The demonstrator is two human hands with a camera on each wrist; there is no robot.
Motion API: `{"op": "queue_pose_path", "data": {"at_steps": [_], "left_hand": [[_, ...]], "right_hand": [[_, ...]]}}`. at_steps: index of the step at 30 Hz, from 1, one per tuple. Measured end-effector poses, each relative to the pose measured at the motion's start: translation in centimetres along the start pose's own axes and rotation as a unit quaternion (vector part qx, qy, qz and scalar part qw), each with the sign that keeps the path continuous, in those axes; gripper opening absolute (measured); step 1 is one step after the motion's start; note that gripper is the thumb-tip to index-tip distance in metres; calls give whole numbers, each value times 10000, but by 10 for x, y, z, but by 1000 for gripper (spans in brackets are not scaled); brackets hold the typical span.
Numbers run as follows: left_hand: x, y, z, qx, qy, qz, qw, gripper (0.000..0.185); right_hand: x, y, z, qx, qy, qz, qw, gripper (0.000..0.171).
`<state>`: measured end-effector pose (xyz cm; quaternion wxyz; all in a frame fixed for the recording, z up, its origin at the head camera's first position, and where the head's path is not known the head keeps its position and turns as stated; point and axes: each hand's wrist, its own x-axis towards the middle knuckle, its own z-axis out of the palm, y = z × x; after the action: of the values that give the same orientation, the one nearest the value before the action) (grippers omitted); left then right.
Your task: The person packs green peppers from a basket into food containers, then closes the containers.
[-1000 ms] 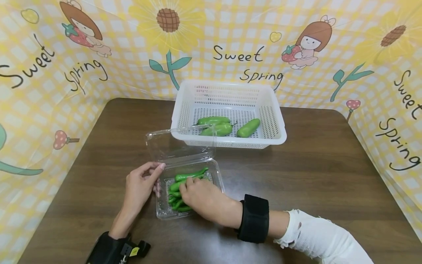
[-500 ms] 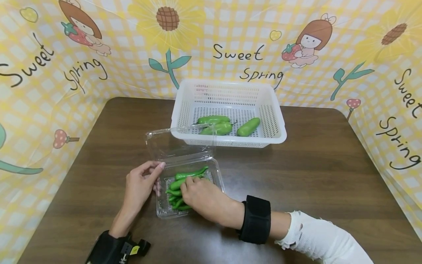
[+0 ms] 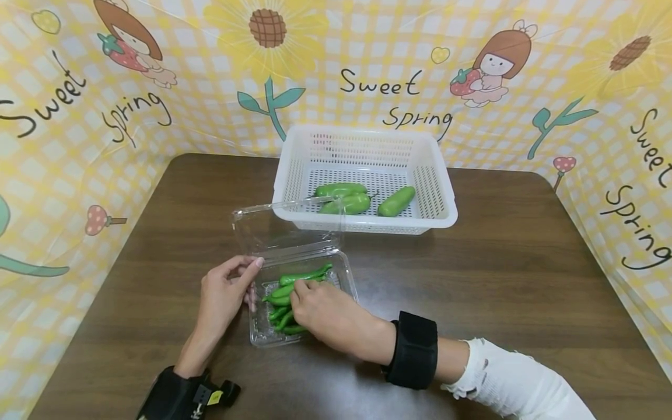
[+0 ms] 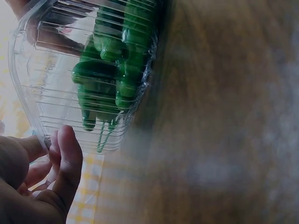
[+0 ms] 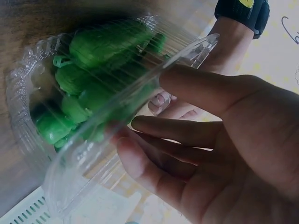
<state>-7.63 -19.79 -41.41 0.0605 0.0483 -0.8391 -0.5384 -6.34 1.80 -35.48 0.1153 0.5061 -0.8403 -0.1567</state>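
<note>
Risk centres on the clear box (image 3: 301,297), a light clamshell that stands on the desk (image 3: 499,280) just in front of the basket (image 3: 367,181), with its lid (image 3: 286,224) hinged up at the far side. The left hand (image 3: 223,300) pinches the box's left rim between thumb and fingertips and steadies it. The right hand (image 3: 322,312) lies over the peppers (image 3: 294,283) in the box, fingers curled down among them; whether it already grasps one cannot be told from the head view, and the right wrist view shows relaxed fingers with nothing plainly pinched. The peppers are piled and interlocked, stems crossing. If one is pulled from the heap, a neighbour may hook on its stem, ride up and drop onto the desk. If the left hand's pinch slackens, the thin box may lift or slide with the pull and tip its contents out. The raised lid stands between the box and the basket, so a pepper carried low toward the basket may strike it and fold it shut or knock the box askew. Three peppers (image 3: 362,201) lie in the basket.
</note>
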Motion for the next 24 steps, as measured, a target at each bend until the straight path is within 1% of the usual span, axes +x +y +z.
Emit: {"op": "queue_pose_path", "data": {"at_steps": [4, 10, 18, 24], "left_hand": [[0, 0, 0, -26, 28, -18, 10000, 29], [-1, 0, 1, -47, 65, -4, 10000, 27], [-1, -1, 0, -21, 17, 4, 10000, 28], [-1, 0, 0, 14, -27, 1, 10000, 29]], "right_hand": [[-2, 2, -1, 67, 70, 48, 9999, 17], [-5, 6, -3, 385, 69, 257, 9989, 49], [-8, 16, -10, 480, 261, 421, 9976, 42], [-14, 31, -19, 580, 326, 486, 9966, 34]]}}
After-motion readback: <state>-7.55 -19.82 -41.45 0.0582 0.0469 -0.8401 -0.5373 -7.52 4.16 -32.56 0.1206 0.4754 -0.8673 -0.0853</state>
